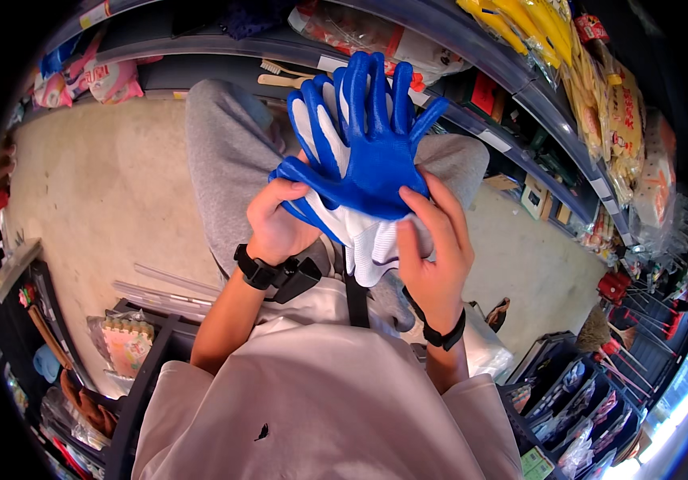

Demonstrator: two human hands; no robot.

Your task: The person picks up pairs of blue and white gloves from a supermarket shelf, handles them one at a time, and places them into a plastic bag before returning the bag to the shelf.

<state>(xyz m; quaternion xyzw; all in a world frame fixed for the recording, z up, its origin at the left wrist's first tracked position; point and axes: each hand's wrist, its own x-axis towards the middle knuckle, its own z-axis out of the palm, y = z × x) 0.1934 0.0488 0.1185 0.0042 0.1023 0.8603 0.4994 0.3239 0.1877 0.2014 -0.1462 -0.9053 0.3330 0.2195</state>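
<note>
A stack of blue-coated white knit work gloves (pixel 380 162) is held up over my lap, fingers pointing away from me and the white cuffs towards me. My left hand (pixel 281 216) grips the stack at its left edge, thumb on the blue thumb of the top glove. On the right side, my right hand (pixel 437 240) has its thumb and fingers at the lower edge of the top glove's palm, beside the cuffs; its thumb is slightly blurred. How many gloves lie under the top one cannot be told.
Shelves (pixel 500 141) curve across the front and right, with wooden-handled brushes (pixel 284 80), bagged goods and yellow packages (pixel 518 30). Clear plastic strips (pixel 163 294) lie on the floor at the left. Black racks (pixel 157 342) with packaged goods stand on both sides behind me.
</note>
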